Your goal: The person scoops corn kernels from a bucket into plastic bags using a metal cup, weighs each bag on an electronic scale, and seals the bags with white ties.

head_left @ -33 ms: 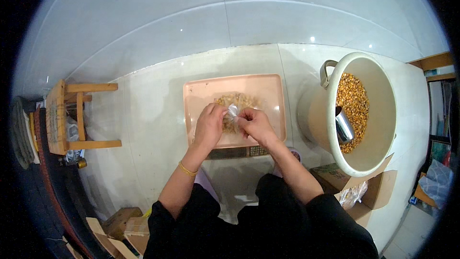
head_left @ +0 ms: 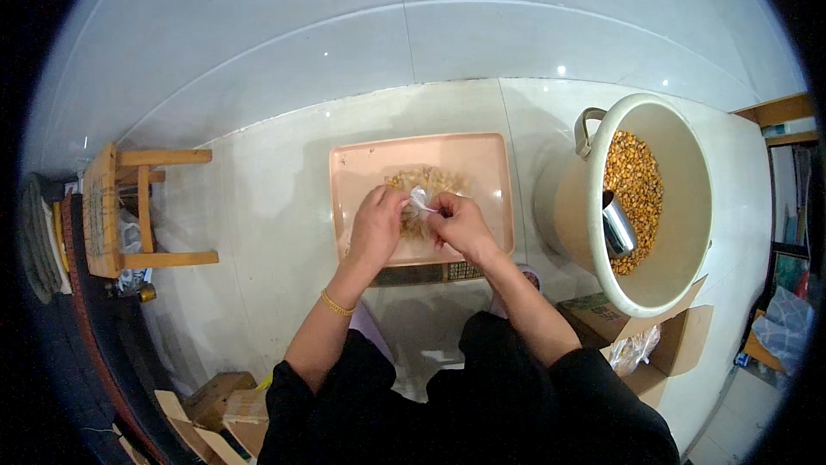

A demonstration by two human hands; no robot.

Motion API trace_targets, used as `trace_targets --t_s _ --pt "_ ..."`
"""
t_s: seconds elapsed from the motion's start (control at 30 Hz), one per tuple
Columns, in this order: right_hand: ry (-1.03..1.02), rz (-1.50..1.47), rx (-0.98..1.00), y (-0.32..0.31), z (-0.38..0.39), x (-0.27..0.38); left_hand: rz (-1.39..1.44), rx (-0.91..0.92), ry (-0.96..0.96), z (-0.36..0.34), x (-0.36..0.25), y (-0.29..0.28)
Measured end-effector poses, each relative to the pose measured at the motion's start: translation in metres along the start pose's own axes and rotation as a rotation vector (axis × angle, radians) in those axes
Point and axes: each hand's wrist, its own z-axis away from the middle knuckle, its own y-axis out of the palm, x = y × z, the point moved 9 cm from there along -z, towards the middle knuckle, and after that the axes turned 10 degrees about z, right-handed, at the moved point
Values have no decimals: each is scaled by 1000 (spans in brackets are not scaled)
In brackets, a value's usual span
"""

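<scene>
A clear plastic bag [head_left: 440,181] with yellow kernels in it rests on a pink tray [head_left: 361,164]. Its gathered top stands up between my hands. My left hand [head_left: 375,222] pinches this top from the left, its fingers closed. From the other side my right hand [head_left: 463,226] grips the twisted plastic between thumb and forefinger. Both hands hide part of the bag's near side. Beneath the tray's near edge, part of a dark scale with a keypad [head_left: 462,270] shows.
To the right stands a large cream bucket [head_left: 564,207] of corn kernels [head_left: 635,168], with a metal scoop [head_left: 619,226] inside. An open cardboard box [head_left: 686,340] holding clear plastic lies below it. At left is a wooden stool [head_left: 101,211]; more boxes [head_left: 219,400] lie lower left.
The plastic between my fingertips has shifted slightly, its twisted end now drawn toward my right thumb. My arms, the tray and the bucket keep their places.
</scene>
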Motion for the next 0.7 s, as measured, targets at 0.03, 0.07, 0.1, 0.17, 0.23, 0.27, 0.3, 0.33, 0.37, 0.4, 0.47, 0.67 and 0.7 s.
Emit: trace_targets --t_s 0.03,0.07,0.1,0.17,0.23,0.27,0.3,0.33,0.37,0.4,0.47,0.67,0.7 --pt "-11 -42 -18 0 -1 -2 -1 5 -8 0 0 1" --pt "-22 -84 -37 0 -2 -6 -2 9 -16 1 0 4" --pt "-32 -125 -56 -1 -2 -7 -1 15 -24 2 0 6" --pt "-27 -198 -63 -1 -1 -10 -11 -3 -2 3 -3 5" --pt "-19 -250 -68 -2 2 -10 -29 -24 3 4 -4 3" --pt "-15 -267 -71 -3 3 -8 -42 -34 -1 4 -3 2" --pt "-11 -285 -78 -4 3 -8 -54 -42 -3 3 -2 1" --pt "6 -273 -85 -5 3 -10 -62 -55 -8 3 -1 -1" --pt "24 -261 -91 -7 2 -12 -69 -67 -13 2 -1 -3" --pt "42 -250 -96 -7 1 -14 -78 -79 -19 2 0 -5" --pt "39 -262 -78 -7 1 -14 -106 -76 -36 1 5 -6" --pt "14 -252 -72 -8 3 -13 -233 -54 -106 0 17 -12" --pt "10 -242 -88 -10 3 -14 -265 -24 -119 -1 17 -11"
